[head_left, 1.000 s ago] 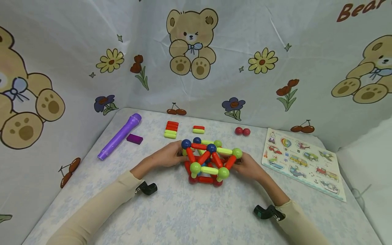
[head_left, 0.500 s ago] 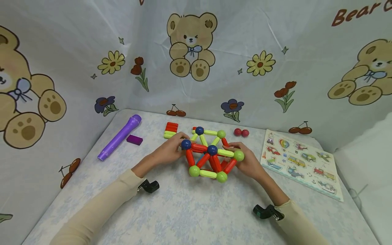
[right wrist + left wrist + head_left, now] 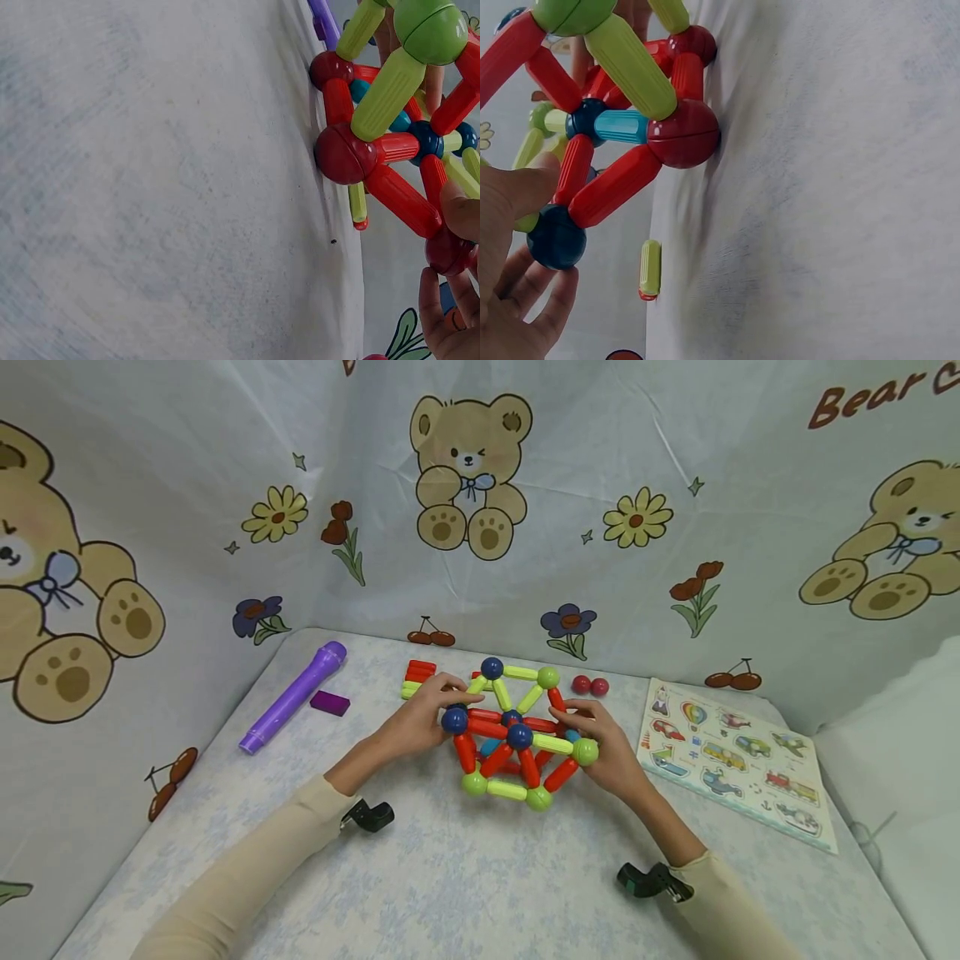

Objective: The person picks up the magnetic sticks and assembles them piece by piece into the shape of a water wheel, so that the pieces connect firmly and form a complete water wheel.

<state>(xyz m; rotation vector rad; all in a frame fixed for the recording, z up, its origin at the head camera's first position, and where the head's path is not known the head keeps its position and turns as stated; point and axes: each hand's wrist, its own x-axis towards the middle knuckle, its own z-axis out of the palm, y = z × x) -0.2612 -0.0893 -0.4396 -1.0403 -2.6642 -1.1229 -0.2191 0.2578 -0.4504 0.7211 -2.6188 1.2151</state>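
— How are the hands placed?
— The left hand (image 3: 422, 724) grips the rod-and-ball frame (image 3: 516, 737) at a dark blue ball (image 3: 454, 720), fingers curled; the right hand (image 3: 604, 750) pinches rods on the opposite side near a green ball (image 3: 586, 751).
— The setting?
— A pale, mottled bench (image 3: 465, 877) walled by bear-print cloth (image 3: 465, 468).
— The frame itself?
— Red and yellow-green rods, joined by balls, standing mid-bench on red balls (image 3: 682, 135).

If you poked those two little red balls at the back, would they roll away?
Probably yes: the two red balls are round and lie loose on the flat table. They look small and light. They touch, so perhaps they would move together.
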